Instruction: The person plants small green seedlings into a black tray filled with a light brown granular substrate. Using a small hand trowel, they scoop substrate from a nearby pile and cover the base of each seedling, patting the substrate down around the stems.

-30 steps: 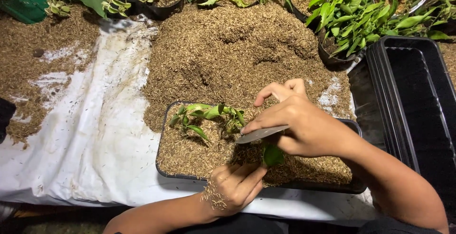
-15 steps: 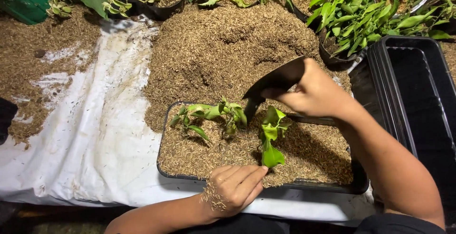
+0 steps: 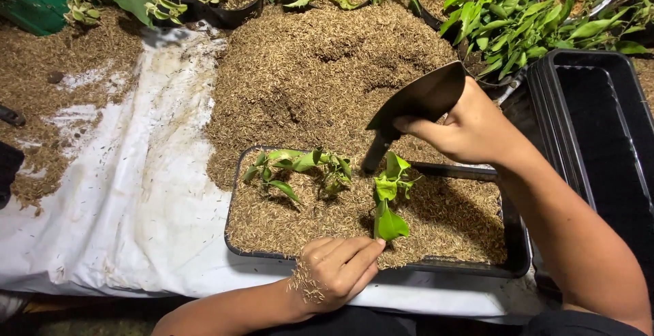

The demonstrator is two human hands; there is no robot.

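Green cutting [image 3: 390,193] pinched at base by left hand [image 3: 335,272] fingers, upright in husk-filled black tray [image 3: 518,254]. Right hand [image 3: 470,128] fingers closed round dark trowel [image 3: 417,108], raised over tray. Husk heap [image 3: 320,77] behind, white sheet [image 3: 129,193] beneath.

Two hands in view: left hand [image 3: 337,271], right hand [image 3: 470,128]. One trowel [image 3: 415,101], dark, in the right hand. One filled tray [image 3: 518,254] of husks, two cuttings in it: one cutting [image 3: 390,196] at the left fingertips, one more [image 3: 300,169] further left. One husk heap [image 3: 327,77] behind the tray. One white sheet [image 3: 150,200] underneath. One stack of empty black trays [image 3: 599,111] on the right, exact number hard to tell. Several potted plants [image 3: 524,22] along the far edge, uncountable. One green container [image 3: 37,5] at top left.
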